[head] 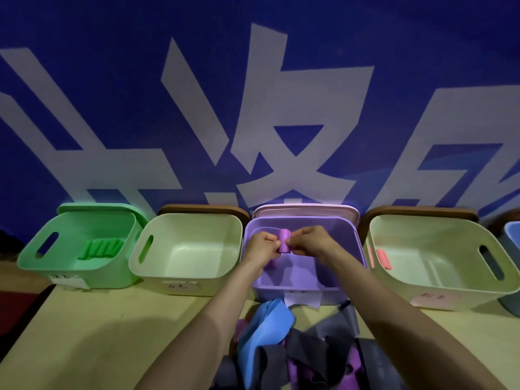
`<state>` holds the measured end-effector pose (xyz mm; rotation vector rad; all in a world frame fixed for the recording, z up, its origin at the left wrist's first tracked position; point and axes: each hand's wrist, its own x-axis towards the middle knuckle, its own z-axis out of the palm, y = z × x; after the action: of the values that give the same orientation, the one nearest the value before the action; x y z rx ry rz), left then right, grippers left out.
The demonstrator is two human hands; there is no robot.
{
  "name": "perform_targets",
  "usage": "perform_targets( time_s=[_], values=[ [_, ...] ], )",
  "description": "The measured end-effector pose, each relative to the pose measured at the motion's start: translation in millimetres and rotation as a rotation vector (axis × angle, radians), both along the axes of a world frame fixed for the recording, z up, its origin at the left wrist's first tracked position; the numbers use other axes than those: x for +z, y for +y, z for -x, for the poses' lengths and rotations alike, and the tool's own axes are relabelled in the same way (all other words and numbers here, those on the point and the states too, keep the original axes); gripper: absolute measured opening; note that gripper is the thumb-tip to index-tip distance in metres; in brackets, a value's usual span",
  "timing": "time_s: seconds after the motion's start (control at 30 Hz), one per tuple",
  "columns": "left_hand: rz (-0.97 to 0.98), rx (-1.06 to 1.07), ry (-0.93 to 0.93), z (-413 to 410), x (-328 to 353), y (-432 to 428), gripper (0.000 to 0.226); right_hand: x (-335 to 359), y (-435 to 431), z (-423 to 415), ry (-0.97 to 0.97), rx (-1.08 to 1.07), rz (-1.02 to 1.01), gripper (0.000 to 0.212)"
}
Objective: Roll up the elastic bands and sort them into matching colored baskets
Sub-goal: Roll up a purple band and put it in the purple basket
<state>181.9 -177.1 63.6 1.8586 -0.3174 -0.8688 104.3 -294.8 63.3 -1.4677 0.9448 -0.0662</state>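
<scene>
**Purple roll poised over the purple basket**

The pale wooden desk (84, 333) carries an open purple plastic basket (350, 240) at its far edge. In front of the basket lies a heap of loose blue, grey and purple elastic bands (295, 347). The left hand (260, 247) and right hand (308, 243) meet above the basket. The fingers of each pinch one end of a tightly rolled purple elastic band (284, 241), which is held in the air over the basket's inside and not yet dropped.

The colour match looks right, so the risk lies in the release. If one hand lets go first, the springy coil could loosen and unwind as it falls. Too hard a pinch could also push the inner turns out sideways.
</scene>
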Motion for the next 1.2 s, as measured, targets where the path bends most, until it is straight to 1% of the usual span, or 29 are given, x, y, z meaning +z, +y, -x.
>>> perform_targets(
  time_s=[0.07, 0.13, 0.17, 0.2, 0.23, 0.3, 0.4, 0.47, 0.53, 0.6, 0.63, 0.7, 0.77, 0.87, 0.97, 1.0, 1.1, 1.13, 1.2],
  values=[
    [-0.115, -0.080, -0.031, -7, -6, -1, 0.031, -7, -2, -11, 0.092, 0.019, 0.030, 0.021],
    [-0.294, -0.240, -0.117, -14, -8, -2, 0.029, -18, -3, -22, 0.198, 0.046, 0.089, 0.023],
    [-0.358, -0.295, -0.173, -17, -9, -3, 0.028, -22, -4, -26, 0.264, 0.060, 0.143, 0.019],
    [-0.391, -0.325, -0.208, -19, -9, -4, 0.027, -24, -3, -28, 0.327, 0.075, 0.203, 0.012],
    [-0.418, -0.351, -0.236, -21, -10, -5, 0.026, -25, -2, -31, 0.374, 0.091, 0.240, 0.010],
    [-0.518, -0.392, -0.321, -21, -12, -8, 0.026, -30, -1, -37, 0.433, 0.111, 0.230, 0.021],
    [-0.614, -0.452, -0.388, -19, -18, -10, 0.029, -39, 2, -45, 0.530, 0.160, 0.216, 0.027],
    [-0.644, -0.483, -0.401, -18, -21, -11, 0.032, -47, 5, -47, 0.545, 0.147, 0.240, 0.028],
    [-0.651, -0.489, -0.409, -18, -24, -11, 0.033, -52, 7, -46, 0.514, 0.119, 0.265, 0.025],
    [-0.651, -0.502, -0.404, -17, -27, -12, 0.033, -55, 10, -45, 0.492, 0.087, 0.264, 0.013],
    [-0.650, -0.508, -0.409, -17, -28, -12, 0.033, -55, 11, -44, 0.493, 0.079, 0.261, 0.014],
    [-0.650, -0.509, -0.403, -18, -29, -11, 0.033, -57, 11, -44, 0.491, 0.085, 0.261, 0.029],
    [-0.645, -0.506, -0.405, -20, -30, -11, 0.033, -58, 11, -45, 0.481, 0.093, 0.255, 0.034],
    [-0.646, -0.500, -0.391, -21, -32, -12, 0.032, -58, 14, -45, 0.486, 0.138, 0.301, 0.034],
    [-0.637, -0.476, -0.367, -21, -33, -13, 0.031, -57, 13, -46, 0.503, 0.203, 0.344, 0.019],
    [-0.636, -0.460, -0.361, -21, -33, -13, 0.032, -55, 13, -45, 0.503, 0.227, 0.357, 0.017],
    [-0.631, -0.418, -0.361, -20, -30, -13, 0.033, -51, 9, -43, 0.437, 0.301, 0.338, 0.022],
    [-0.634, -0.410, -0.359, -19, -27, -13, 0.033, -47, 9, -40, 0.431, 0.319, 0.336, 0.021],
    [-0.639, -0.442, -0.370, -18, -20, -13, 0.029, -40, 7, -34, 0.482, 0.427, 0.350, 0.014]
  ],
)
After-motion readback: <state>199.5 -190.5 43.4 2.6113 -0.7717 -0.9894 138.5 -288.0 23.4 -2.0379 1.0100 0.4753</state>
